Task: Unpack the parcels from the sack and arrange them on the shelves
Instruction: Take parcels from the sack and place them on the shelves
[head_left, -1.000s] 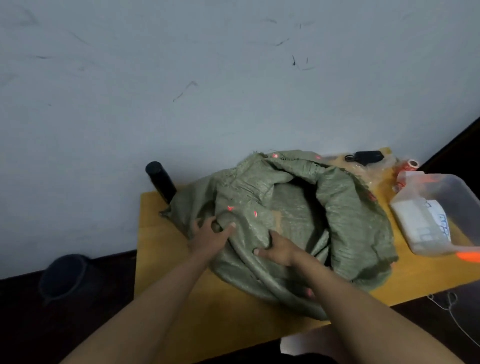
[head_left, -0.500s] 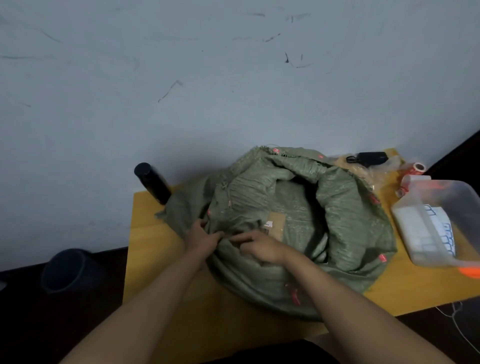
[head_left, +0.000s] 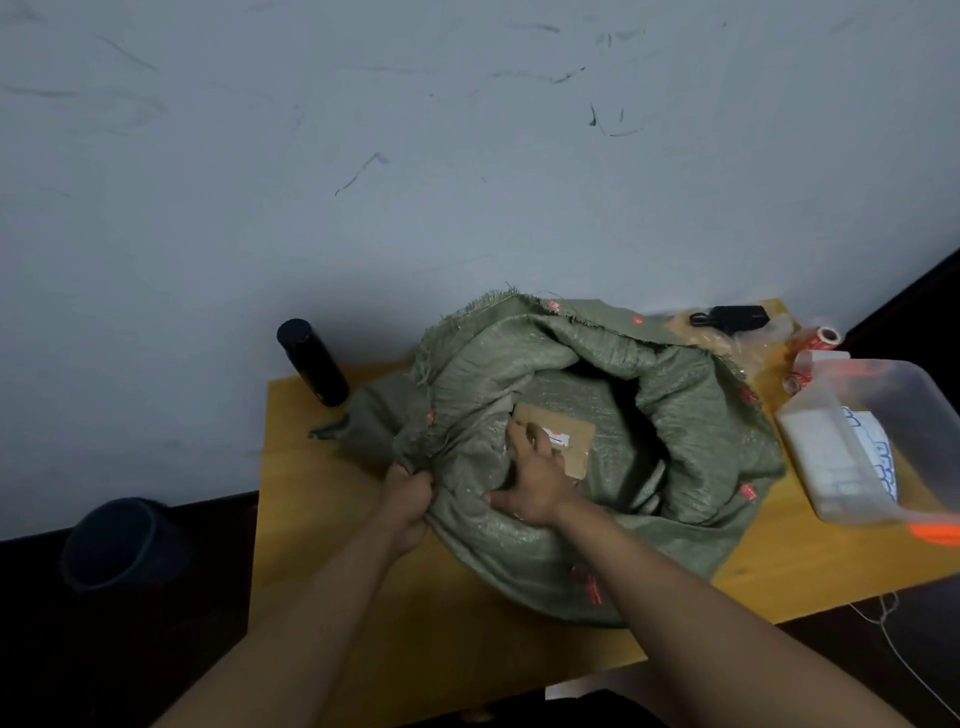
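Green woven sack (head_left: 675, 415) on yellow wooden table (head_left: 322, 519), brown cardboard parcel (head_left: 566, 431) exposed.
Left hand (head_left: 408, 501) grips bunched sack rim; right hand (head_left: 535, 483), fingers spread, rests on parcel; black cylindrical bottle (head_left: 311, 362) beside.

Dim, flat light; soft shadow inside the sack (head_left: 597, 415) beyond the hands, wide-angle bending at the edges, everything slightly soft.

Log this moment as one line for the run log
stage: unpacking | left hand: grips sack edge | right hand: reaching onto brown parcel inside sack | shelves: not visible

Brown parcel (head_left: 563, 439) inside open green sack (head_left: 691, 447)
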